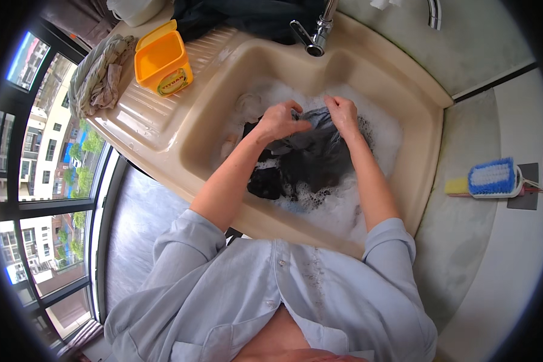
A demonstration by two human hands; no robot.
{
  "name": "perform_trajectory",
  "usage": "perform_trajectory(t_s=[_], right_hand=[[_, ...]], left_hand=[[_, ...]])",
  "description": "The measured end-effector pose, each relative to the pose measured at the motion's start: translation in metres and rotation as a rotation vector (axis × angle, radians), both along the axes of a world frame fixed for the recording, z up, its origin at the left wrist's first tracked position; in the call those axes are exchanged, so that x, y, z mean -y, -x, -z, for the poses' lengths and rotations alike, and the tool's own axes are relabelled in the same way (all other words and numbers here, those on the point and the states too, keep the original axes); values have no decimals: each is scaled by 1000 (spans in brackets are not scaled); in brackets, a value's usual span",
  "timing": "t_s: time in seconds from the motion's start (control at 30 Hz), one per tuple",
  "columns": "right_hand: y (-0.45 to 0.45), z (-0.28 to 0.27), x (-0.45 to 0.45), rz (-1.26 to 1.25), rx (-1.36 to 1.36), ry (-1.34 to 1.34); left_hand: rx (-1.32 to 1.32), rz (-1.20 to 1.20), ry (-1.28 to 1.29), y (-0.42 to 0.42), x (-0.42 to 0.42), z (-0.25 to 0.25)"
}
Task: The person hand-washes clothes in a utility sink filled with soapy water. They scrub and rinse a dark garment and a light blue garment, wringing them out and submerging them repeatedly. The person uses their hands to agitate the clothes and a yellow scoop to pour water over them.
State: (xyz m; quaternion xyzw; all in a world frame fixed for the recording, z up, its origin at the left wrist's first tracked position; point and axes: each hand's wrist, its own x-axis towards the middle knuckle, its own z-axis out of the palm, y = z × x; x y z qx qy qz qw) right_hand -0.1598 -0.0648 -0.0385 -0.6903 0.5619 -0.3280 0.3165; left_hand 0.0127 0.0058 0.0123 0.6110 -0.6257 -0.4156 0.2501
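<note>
A beige laundry sink (424, 149) holds white suds (380, 135) and wet dark cloth (316, 158). My right hand (342, 113) has its fingers closed on a raised grey-blue edge of this cloth, near the middle of the basin. Just left of it, my left hand (283, 120) is over the cloth with thumb and fingers apart; whether it touches the fabric is unclear. Paler cloth (230, 144) lies partly in the foam along the basin's left side. A chrome faucet (315, 45) stands above the far rim, with no water seen running.
On the ribbed drainboard (147, 113) stand an open yellow plastic tub (163, 63) and a heap of crumpled cloth (102, 79). Dark fabric (249, 20) lies behind the basin, near a white container (135, 9). Scrub brushes (492, 177) hang on the right wall.
</note>
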Motion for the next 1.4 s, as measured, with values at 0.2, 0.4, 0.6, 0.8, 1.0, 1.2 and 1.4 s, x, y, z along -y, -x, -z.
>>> perform_trajectory(t_s=[0.2,0.4,0.6,0.8,1.0,1.2,1.4], right_hand=[[-36,-52,-30,-456,533,-179],[1,18,-64,-526,155,-386],[34,-18,-61,-250,714,-623],[12,-6,-35,-17,993,-685],[-88,-31,-98,-202,51,344],[-44,-5,-32,91,-81,76],[-69,-30,-85,28,43,331]], left_hand=[[-514,-124,-26,4,-1,18],[-1208,-586,-141,-14,7,-12],[-1616,-533,-303,-30,16,16],[-1414,-703,-434,-3,22,55],[-1150,-432,-121,-13,4,93],[-951,-723,-468,42,-4,11],[-1463,-392,-414,17,-3,88]])
